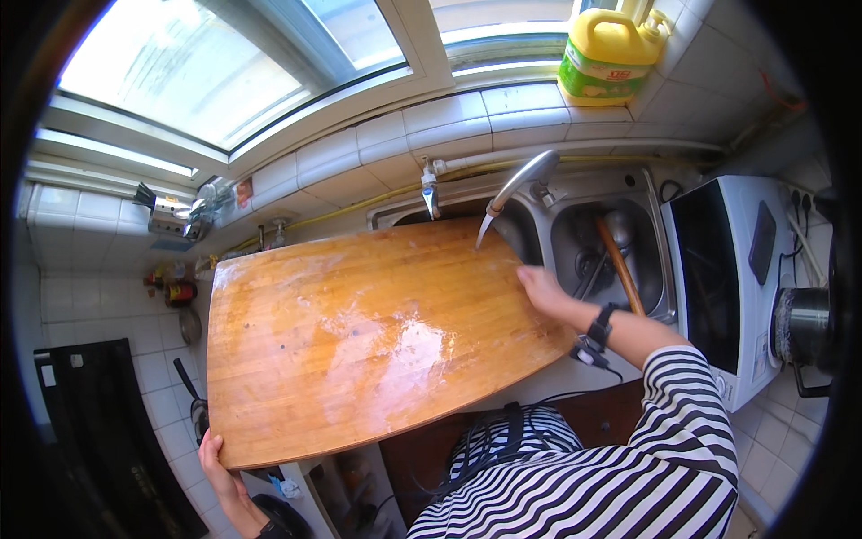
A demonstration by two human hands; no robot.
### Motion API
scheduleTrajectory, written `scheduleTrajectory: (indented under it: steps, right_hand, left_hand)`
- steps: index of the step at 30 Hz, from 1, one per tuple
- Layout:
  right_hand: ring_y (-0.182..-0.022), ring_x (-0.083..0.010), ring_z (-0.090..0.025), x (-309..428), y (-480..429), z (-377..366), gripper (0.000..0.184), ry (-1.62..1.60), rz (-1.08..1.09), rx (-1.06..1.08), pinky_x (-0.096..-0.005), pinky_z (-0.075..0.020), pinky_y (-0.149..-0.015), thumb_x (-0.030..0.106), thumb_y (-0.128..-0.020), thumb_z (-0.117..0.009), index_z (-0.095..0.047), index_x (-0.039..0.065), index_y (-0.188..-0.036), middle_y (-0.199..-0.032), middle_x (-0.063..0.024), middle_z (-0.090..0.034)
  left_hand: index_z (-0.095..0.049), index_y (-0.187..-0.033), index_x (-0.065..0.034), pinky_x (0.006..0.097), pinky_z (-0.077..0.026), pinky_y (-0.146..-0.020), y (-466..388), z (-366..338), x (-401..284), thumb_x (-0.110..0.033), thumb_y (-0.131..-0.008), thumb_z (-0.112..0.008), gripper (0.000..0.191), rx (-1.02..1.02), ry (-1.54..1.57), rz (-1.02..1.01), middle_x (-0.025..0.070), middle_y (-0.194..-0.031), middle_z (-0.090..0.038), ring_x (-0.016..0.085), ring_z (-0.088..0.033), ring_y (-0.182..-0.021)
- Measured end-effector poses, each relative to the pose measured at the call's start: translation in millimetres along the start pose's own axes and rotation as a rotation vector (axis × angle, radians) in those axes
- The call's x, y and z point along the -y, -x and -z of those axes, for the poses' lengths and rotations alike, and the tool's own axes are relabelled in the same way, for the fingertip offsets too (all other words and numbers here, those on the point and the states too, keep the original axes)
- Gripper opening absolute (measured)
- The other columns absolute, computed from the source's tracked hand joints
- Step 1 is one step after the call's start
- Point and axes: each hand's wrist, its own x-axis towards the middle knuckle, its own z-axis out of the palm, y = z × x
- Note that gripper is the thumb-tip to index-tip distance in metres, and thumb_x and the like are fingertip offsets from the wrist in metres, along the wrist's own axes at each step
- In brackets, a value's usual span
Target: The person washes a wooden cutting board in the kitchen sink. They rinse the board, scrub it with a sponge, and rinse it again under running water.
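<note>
A large wooden board (323, 337), wet and glossy with whitish residue in patches, spans the view before me. My left hand (219, 461) grips its near left corner, the thumb on top. At the right edge, my right hand (542, 290) holds the board, its fingers partly hidden. Water runs from a curved faucet (522, 178) onto the far right part of the surface. That end of the board lies over the left basin of a steel double sink (525, 236) and covers much of it.
A wooden-handled utensil (619, 266) and a metal ladle (616, 229) lie in the right basin. Beside it stands a white microwave (734, 283) with a phone on top. A yellow detergent jug (609, 60) sits on the windowsill. A small tap (429, 192) projects from the tiled wall.
</note>
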Motion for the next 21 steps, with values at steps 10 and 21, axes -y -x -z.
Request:
scheduleTrajectory:
  steps: [10,21]
  right_hand:
    - [-0.104,-0.0266,-0.062,105.9,-81.1,20.2,0.031,-1.527,-0.176,0.439,-0.0363,-0.0474,-0.094,0.022,-0.099,-0.041,-0.059,-0.001,-0.109,-0.107,-0.0157,-0.064]
    - [-0.144,-0.0325,-0.002,197.3,30.1,-94.2,0.062,0.113,0.675,0.519,-0.0509,-0.0052,-0.115,0.047,-0.099,-0.022,-0.011,0.014,-0.150,-0.156,-0.0147,-0.006]
  left_hand:
    - [-0.055,-0.116,0.0067,0.0287,-0.045,-0.087,1.9,-5.5,-4.4,-0.018,-0.081,-0.052,0.043,0.045,-0.015,-0.029,0.0121,-0.107,-0.061,0.019,-0.058,-0.099]
    - [-0.053,-0.120,0.0061,0.0302,-0.046,-0.086,5.8,-9.8,-5.2,-0.018,-0.080,-0.054,0.047,-0.021,-0.005,-0.011,0.0121,-0.111,-0.059,0.020,-0.057,-0.101]
